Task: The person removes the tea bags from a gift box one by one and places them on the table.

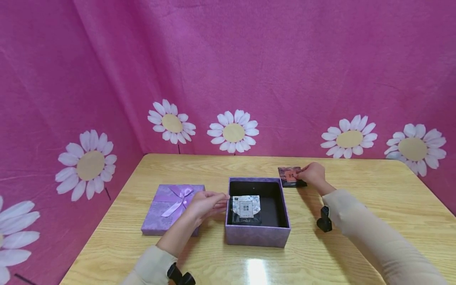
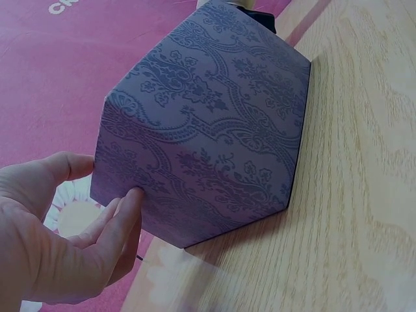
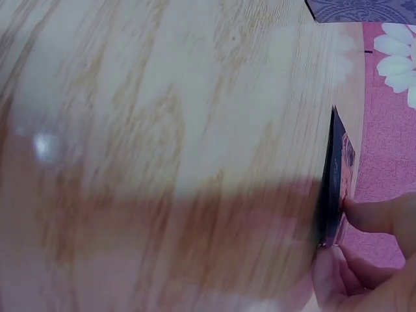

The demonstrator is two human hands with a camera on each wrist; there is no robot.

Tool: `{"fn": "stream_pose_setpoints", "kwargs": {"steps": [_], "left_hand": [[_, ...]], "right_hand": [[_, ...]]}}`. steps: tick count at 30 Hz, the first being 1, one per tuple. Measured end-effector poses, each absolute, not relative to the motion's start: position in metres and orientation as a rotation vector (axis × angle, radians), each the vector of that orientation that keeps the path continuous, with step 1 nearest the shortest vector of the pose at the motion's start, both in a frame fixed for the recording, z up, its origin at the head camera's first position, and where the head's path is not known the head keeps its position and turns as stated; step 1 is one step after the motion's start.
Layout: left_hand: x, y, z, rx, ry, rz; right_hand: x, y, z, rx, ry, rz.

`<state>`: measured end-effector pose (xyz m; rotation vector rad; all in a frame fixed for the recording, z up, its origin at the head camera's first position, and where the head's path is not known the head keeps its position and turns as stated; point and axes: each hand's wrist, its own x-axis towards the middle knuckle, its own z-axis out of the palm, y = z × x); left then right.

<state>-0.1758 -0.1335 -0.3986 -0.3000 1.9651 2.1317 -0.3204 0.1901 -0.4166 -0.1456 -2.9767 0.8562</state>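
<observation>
A square purple box [image 1: 258, 236] with a dark inside stands without its lid. My left hand [image 1: 209, 205] is at its left wall. In the left wrist view, the thumb [image 2: 73, 165] reaches the rim and the fingertips [image 2: 135, 195] touch the patterned outer side, pinching the wall. Inside the box, on the left, lies a flat sachet [image 1: 246, 208] with a pale blue-white label. Behind the box's right corner, my right hand [image 1: 313, 174] pinches the edge of a dark sachet [image 1: 287, 174] with a reddish label. The right wrist view shows this sachet [image 3: 335, 175] edge-on, thumb on its printed face.
Left of the box lies its purple lid [image 1: 165, 206] with a ribbon bow, partly hidden behind my left hand and forearm. All stands on a wooden table [image 1: 370, 190]. A pink curtain [image 1: 278, 79] with printed daisies hangs along the back and left.
</observation>
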Motion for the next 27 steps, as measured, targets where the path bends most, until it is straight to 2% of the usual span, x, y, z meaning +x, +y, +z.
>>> {"fn": "stream_pose_setpoints", "kwargs": {"steps": [13,27], "left_hand": [[-0.173,-0.133,-0.396,-0.303,1.981,2.144],[-0.175,-0.134,-0.397,-0.315,1.976,2.131]], "right_hand": [[-0.311,0.205,-0.385,-0.014,-3.054,0.838],[-0.291,0.203,-0.354,0.022,-3.099,1.342]]}}
